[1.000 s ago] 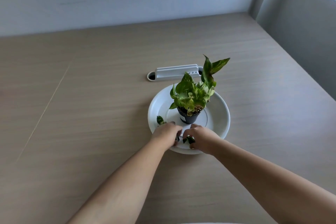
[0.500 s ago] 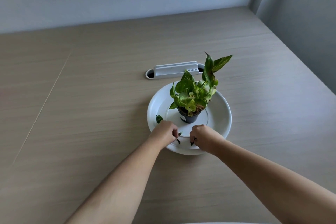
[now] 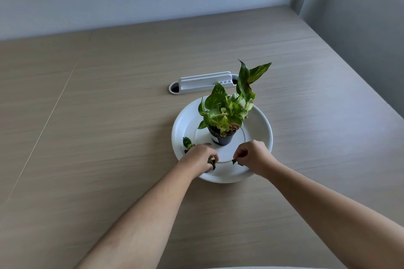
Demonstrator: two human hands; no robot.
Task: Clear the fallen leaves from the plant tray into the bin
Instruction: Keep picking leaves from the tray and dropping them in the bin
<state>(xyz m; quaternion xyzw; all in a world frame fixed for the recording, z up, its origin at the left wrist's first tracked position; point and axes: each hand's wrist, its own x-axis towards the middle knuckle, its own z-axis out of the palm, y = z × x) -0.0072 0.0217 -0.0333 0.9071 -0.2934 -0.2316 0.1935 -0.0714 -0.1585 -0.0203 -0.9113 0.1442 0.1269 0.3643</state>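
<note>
A round white plant tray lies on the wooden table, with a small leafy plant in a black pot at its centre. My left hand rests over the tray's front left rim, closed on a crumpled fallen leaf. My right hand hovers over the tray's front part, its fingers pinched on a small green leaf. One more fallen leaf lies on the tray's left side, just beyond my left hand. No bin is in view.
A white cable outlet cover is set into the table behind the tray. The table meets a wall at the back and a grey wall on the right.
Both hands have closed on leaves and lifted slightly off the tray, moving a little apart. The camera has tipped slightly, so the scene sits lower in the frame.
</note>
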